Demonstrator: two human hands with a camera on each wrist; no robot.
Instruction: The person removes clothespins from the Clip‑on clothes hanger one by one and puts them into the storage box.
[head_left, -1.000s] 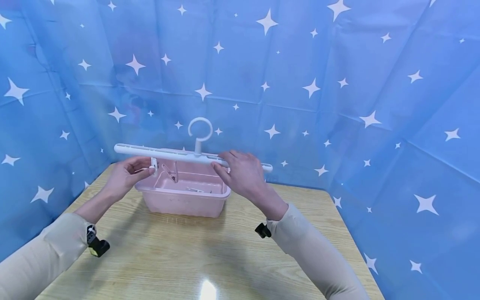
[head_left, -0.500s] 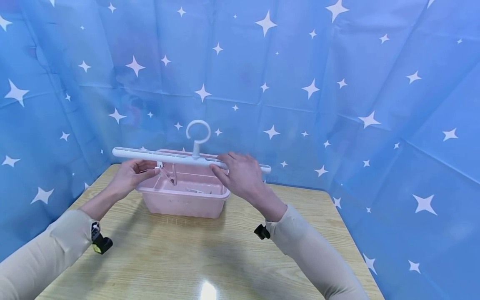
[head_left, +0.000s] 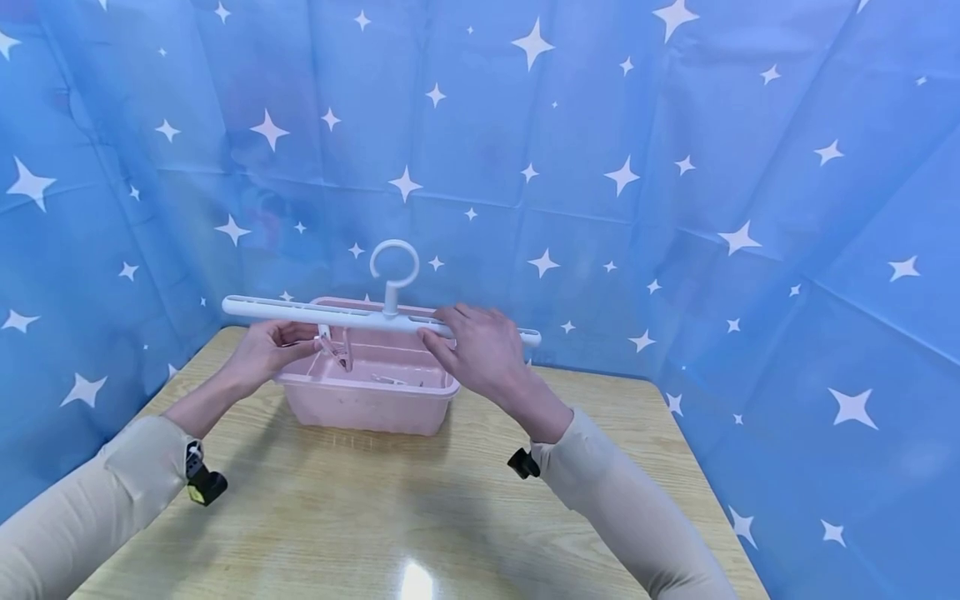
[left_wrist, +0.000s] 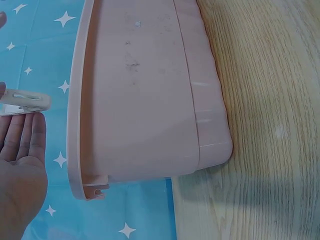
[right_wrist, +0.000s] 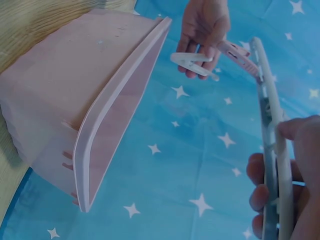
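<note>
A white hanger (head_left: 337, 315) with a round hook is held level over a pink basin (head_left: 367, 408). My right hand (head_left: 483, 346) grips its bar right of the hook, fingers wrapped around it in the right wrist view. Just below the bar's left half, my left hand (head_left: 270, 354) pinches a white clothespin (right_wrist: 192, 62) between thumb and fingers. Beside that clothespin, a pink clothespin (right_wrist: 240, 57) hangs from the bar, close to the left thumb. In the left wrist view the white clothespin (left_wrist: 30, 101) lies above the fingertips.
At least one more clip (head_left: 390, 381) lies inside the basin, its kind too small to make out. The basin stands at the back left of a wooden table (head_left: 480, 508). A blue star-patterned curtain (head_left: 585, 117) surrounds the table's back and sides.
The left hand has shifted a little right with the white clothespin, up to the pink one. The hanger has sunk slightly and drifted left. The right hand keeps its grip.
</note>
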